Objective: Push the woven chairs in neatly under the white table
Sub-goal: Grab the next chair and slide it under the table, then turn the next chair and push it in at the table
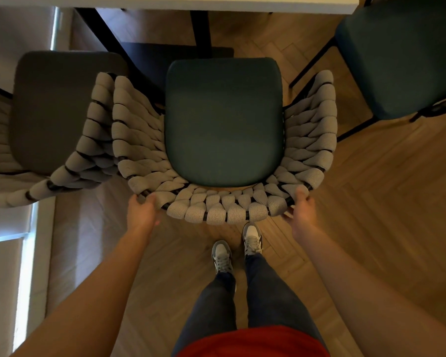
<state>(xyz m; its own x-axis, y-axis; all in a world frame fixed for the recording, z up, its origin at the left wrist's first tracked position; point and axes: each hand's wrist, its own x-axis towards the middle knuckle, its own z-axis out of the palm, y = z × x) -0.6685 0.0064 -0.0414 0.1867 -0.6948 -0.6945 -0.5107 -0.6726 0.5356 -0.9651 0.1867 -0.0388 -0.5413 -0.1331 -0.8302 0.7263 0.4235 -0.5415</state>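
Note:
A woven chair (216,210) with a grey braided back and a dark green seat cushion stands right in front of me, its seat fully outside the white table (216,3) whose edge runs along the top. My left hand (141,212) grips the left corner of the chair's back rim. My right hand (303,215) grips the right corner. A second woven chair (88,150) with a dark grey seat stands touching it on the left. A third chair (397,60) with a dark green seat sits at the upper right, its front under the table edge.
Black table legs (201,27) and a dark base plate stand under the table ahead of the middle chair. The floor is wooden herringbone parquet (371,202). A window and wall (23,253) run along the left. My feet (237,246) are just behind the chair.

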